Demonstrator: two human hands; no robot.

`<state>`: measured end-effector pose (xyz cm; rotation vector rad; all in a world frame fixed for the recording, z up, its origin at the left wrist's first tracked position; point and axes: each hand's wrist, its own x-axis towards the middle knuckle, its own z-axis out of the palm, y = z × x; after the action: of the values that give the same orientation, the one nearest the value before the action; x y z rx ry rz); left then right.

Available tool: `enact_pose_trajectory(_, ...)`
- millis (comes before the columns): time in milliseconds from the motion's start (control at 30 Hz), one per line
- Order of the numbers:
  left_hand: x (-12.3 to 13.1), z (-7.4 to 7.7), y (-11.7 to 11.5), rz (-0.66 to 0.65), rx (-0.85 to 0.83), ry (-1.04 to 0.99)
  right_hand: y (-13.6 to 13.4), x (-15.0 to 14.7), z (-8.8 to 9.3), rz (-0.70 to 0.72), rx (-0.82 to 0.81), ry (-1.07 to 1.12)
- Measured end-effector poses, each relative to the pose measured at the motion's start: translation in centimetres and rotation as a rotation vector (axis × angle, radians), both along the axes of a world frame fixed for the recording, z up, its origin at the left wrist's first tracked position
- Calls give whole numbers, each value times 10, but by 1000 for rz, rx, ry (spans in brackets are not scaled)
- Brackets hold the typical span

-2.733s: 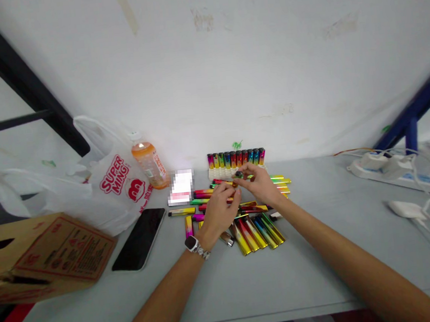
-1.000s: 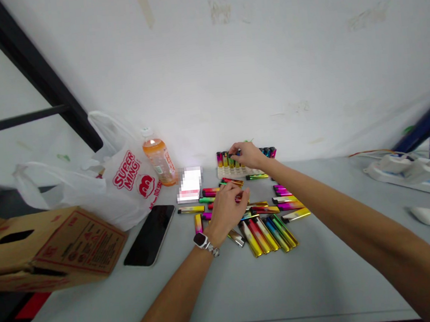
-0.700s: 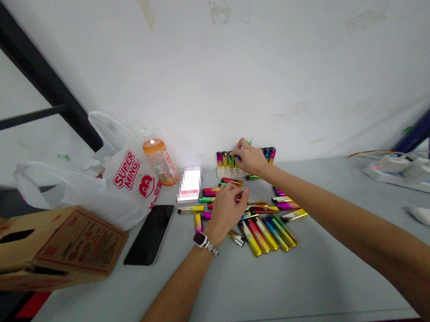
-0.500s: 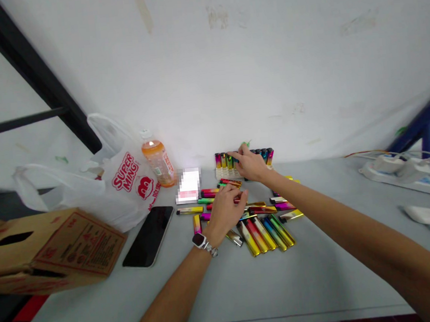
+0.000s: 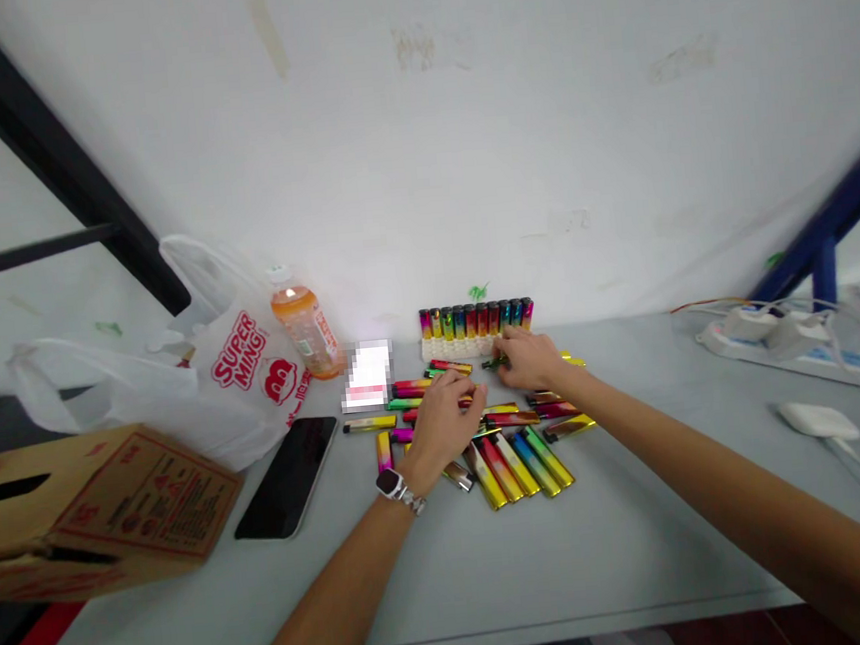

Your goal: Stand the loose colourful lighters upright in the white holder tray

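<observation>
Several shiny multicoloured lighters lie scattered on a pale grey table. A row of lighters stands upright in a white holder by the wall. My left hand, with a watch on its wrist, rests curled on the loose pile, fingers closed round a lighter. My right hand is just in front of the holder, fingers pinched on a greenish lighter lying on the table.
A black phone lies left of the pile, a cardboard box further left. A white plastic bag and an orange drink bottle stand behind. A power strip with cables sits at the right.
My right hand has come back from the upright row in the holder down to the table, and now pinches a loose lighter. My left hand has stayed on the pile.
</observation>
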<state>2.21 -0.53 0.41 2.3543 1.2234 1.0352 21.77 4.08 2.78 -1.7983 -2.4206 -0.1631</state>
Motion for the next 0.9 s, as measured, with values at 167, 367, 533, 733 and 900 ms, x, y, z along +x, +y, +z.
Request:
enact_pose_trajectory(167,0,2,3,66,-27,-199,-5,-5,2,23,-5,250)
enact_pose_trajectory(367,4,5,0,66,-151,-397,-28,-20,-11,201,-43,940)
enact_pose_trajectory(533,11,11,-9,-48,-272,-400,-55,-35,-12,287,-153,1143)
enact_pose_trajectory(733,13,11,-5,13,-296,-444,-69,-26,-6,212,-101,1345)
enact_pose_trajectory(900,11,10,-6,88,-256,-361,-67,-16,-11,155,-124,1448)
